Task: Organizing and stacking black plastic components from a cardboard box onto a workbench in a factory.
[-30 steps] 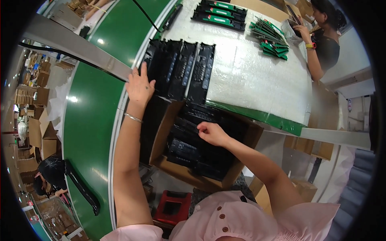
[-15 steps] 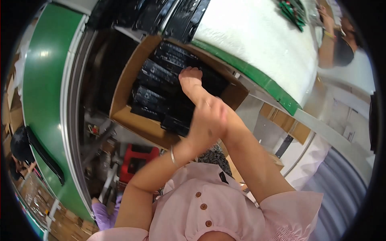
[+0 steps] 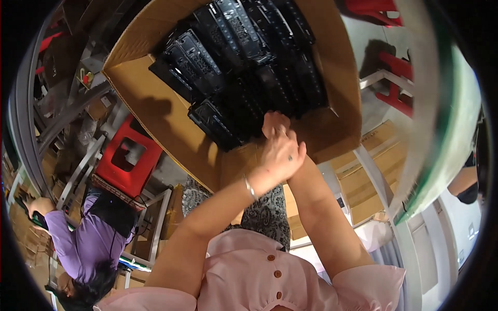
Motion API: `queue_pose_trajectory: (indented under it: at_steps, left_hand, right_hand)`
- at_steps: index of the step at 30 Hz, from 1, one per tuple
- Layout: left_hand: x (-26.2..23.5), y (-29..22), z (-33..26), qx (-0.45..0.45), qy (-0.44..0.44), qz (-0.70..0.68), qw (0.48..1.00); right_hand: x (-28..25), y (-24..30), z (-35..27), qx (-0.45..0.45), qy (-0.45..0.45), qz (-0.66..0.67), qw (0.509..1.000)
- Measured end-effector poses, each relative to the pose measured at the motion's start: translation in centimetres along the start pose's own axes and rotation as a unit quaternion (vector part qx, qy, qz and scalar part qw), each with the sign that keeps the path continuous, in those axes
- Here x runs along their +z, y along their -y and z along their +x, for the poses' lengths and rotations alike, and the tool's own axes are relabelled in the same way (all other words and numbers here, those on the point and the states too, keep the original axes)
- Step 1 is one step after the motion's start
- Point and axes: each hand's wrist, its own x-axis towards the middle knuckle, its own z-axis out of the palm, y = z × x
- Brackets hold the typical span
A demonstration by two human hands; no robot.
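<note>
Bystander in purple (image 3: 85, 243) low at left, bent over something of their own. Red stool (image 3: 126, 158) just beside the box's left flank.

Box (image 3: 155, 111), open cardboard, sits tilted below the bench edge; black trays (image 3: 244, 67) stacked in it in leaning rows, filling the far half and leaving bare floor on the near side.

Risks, as I judge them: the rows lean on one another, so pulling one tray from the near edge could let its neighbours slide or topple onto the bare cardboard. The reach is deep and downward, with both hands crowded at one spot, so a slip could drop a tray or catch fingers between stacked edges.

Left hand (image 3: 280, 155): wrist with a thin bracelet, fingers loosely curled, lying over the other hand at the near edge of the trays. Whether it grips anything, I cannot tell.

Right hand (image 3: 274, 123): mostly covered by the left; fingertips meet the nearest tray. How far open, I cannot tell.

Green bench edge (image 3: 451, 135) curves down the right.
</note>
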Motion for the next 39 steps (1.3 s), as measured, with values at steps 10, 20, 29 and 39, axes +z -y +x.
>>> queue_pose_trajectory:
  at_steps: [10,20,29,39]
  left_hand:
    - [3.6,18.4,-4.0,-0.574,-0.271,-0.493,0.595]
    - [9.8,24.1,-4.8,-0.514,-0.208,-0.245,0.795]
    - [8.0,23.6,-4.6,-0.386,-0.224,0.016,0.895]
    - [9.3,25.9,-3.8,-0.397,-0.352,-0.149,0.834]
  right_hand:
    - [7.1,3.1,6.5,-0.039,-0.311,0.276,0.909]
    - [7.8,2.8,9.4,-0.050,-0.355,0.241,0.902]
    - [7.4,3.6,8.8,-0.060,-0.347,0.258,0.899]
    - [8.5,1.7,10.2,-0.081,-0.257,0.387,0.882]
